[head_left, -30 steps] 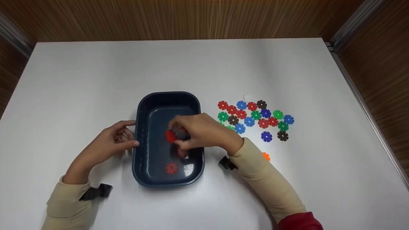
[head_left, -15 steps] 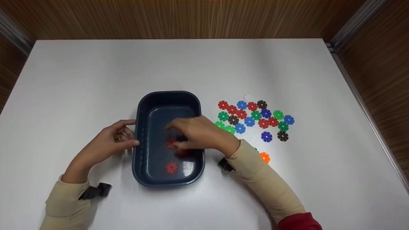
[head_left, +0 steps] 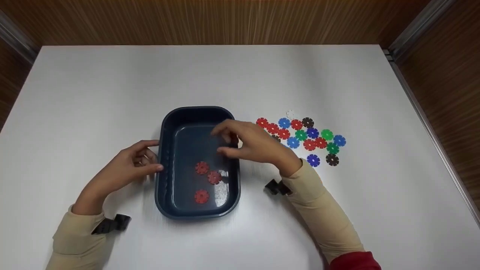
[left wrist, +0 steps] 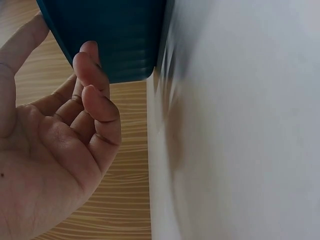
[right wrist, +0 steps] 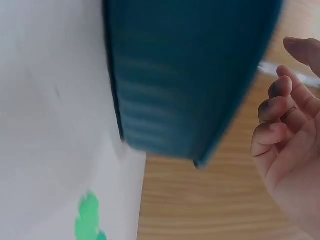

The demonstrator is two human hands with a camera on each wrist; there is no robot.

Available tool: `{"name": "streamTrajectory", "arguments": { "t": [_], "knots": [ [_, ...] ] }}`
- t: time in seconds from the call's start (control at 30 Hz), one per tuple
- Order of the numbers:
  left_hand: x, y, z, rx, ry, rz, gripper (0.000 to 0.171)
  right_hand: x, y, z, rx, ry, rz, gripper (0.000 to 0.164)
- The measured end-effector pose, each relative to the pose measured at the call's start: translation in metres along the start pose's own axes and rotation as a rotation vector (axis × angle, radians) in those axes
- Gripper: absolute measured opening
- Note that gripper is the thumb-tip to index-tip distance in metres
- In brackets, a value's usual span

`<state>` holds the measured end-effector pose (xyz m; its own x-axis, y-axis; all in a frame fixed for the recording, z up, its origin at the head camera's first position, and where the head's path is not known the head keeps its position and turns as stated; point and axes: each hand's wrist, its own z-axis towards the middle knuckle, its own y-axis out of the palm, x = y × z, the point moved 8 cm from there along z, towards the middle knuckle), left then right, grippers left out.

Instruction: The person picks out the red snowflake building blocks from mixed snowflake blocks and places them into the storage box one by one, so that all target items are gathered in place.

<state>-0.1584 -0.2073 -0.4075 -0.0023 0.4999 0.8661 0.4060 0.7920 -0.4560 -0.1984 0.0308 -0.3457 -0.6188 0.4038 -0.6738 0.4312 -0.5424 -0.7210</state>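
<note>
A dark blue plastic tub (head_left: 198, 216) stands on the white table, with three red notched plastic discs (head_left: 201, 196) lying flat on its floor. My left hand (head_left: 125, 168) rests against the tub's left side, thumb tip on the rim and index fingertip farther along it. Its other fingers bend loosely beside the outer wall in the left wrist view. Over the tub's right rim hovers my right hand (head_left: 255, 144), thumb and fingers apart with nothing between them. In the right wrist view that hand (right wrist: 295, 130) shows loosely bent fingers above the tub's edge.
To the right of the tub lie several loose discs in red, blue, green, purple and dark brown, among them a purple disc (head_left: 313, 160) and a brown disc (head_left: 332, 159). A whitish disc (head_left: 290, 114) lies at their far side. Wood-grain panels (head_left: 210, 22) border the table.
My right hand let go of a red disc in the tub, then rose and moved right and away toward the rim. The left hand stayed put.
</note>
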Motion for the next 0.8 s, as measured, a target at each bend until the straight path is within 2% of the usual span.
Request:
{"name": "streamTrajectory", "arguments": {
  "t": [0.1,0.23,0.47,0.63,0.8],
  "knots": [
    [0.0,-0.001,0.0,0.0,0.0,0.003,0.06,0.012,-0.016,-0.004,0.054,0.03,0.092,0.034],
    [0.0,-0.001,0.001,0.002,-0.003,0.02,0.061,0.029,-0.034,-0.01,0.138,0.084,0.158,0.034],
    [0.0,-0.001,0.001,0.0,0.0,0.004,0.06,0.057,-0.056,-0.019,0.24,0.184,0.171,0.033],
    [0.0,-0.001,0.001,0.0,0.0,-0.001,0.06,0.078,-0.061,-0.023,0.26,0.253,0.157,0.032],
    [0.001,0.0,0.0,0.001,-0.003,0.005,0.061,0.1,-0.062,-0.027,0.237,0.382,0.123,0.033]
  ]
}}
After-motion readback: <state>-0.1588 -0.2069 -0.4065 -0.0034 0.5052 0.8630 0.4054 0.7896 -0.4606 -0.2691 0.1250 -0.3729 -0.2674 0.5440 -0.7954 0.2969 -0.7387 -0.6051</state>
